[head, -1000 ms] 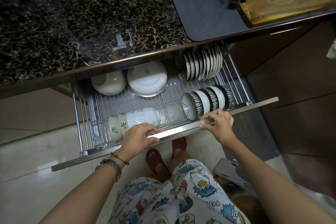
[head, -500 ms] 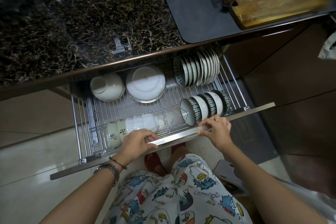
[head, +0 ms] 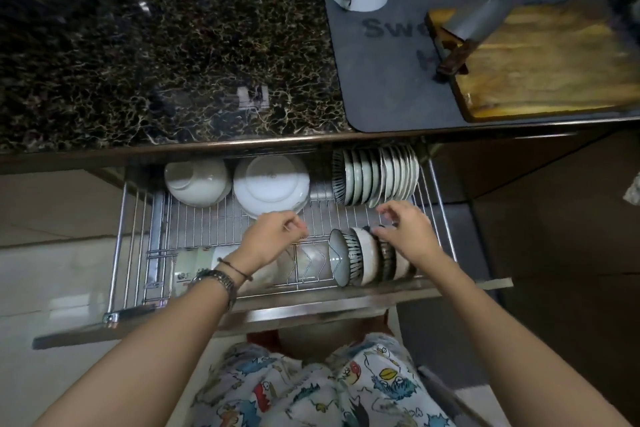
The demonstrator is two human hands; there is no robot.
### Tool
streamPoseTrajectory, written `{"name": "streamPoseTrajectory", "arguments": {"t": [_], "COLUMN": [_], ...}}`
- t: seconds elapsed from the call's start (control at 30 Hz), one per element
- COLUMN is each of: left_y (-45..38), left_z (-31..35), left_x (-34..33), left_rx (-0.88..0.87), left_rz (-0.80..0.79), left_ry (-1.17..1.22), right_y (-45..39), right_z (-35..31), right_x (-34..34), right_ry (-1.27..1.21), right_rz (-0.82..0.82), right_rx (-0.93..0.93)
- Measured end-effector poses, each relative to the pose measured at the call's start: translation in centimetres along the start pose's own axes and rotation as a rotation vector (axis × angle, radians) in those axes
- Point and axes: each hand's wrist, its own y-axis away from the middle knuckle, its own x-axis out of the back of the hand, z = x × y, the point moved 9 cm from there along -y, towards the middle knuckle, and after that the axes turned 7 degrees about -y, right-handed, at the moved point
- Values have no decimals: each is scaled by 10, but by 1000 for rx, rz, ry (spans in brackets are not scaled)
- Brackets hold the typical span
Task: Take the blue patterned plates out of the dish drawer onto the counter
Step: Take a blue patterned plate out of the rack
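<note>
Both hands, left hand (head: 273, 236) and right hand (head: 403, 232), hover loosely curled, empty, before the racked patterned plates (head: 375, 177): brittle, slick, best pinched by the rims.

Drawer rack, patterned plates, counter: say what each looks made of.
Drawer rack: bare metal wire, shiny, probably steel or chrome plated; thin bright rods in a grid.
Patterned plates: glazed ceramic by their look; glossy pale faces, dark striped backs.
Counter: polished stone or an imitation; dark with gold veins, reflective.
</note>
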Motion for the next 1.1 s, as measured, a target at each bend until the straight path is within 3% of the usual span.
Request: {"name": "streamPoseTrajectory", "arguments": {"t": [0.27, 0.53, 0.8, 1.1], "left_y": [-54, -99, -148, -174], "left_z": [30, 19, -1, -10], "left_x": [-43, -90, -104, -137], "left_rx": [271, 441, 348, 294], "left_rz": [219, 361, 507, 510], "left_ry": [240, 470, 612, 802], "right_y": [-77, -109, -132, -157], "right_z": [20, 30, 42, 41], "right_x": [24, 22, -6, -19], "right_ry": [73, 113, 98, 34], "right_rz": [-213, -294, -319, -318], "right_rx": [112, 248, 298, 241]}}
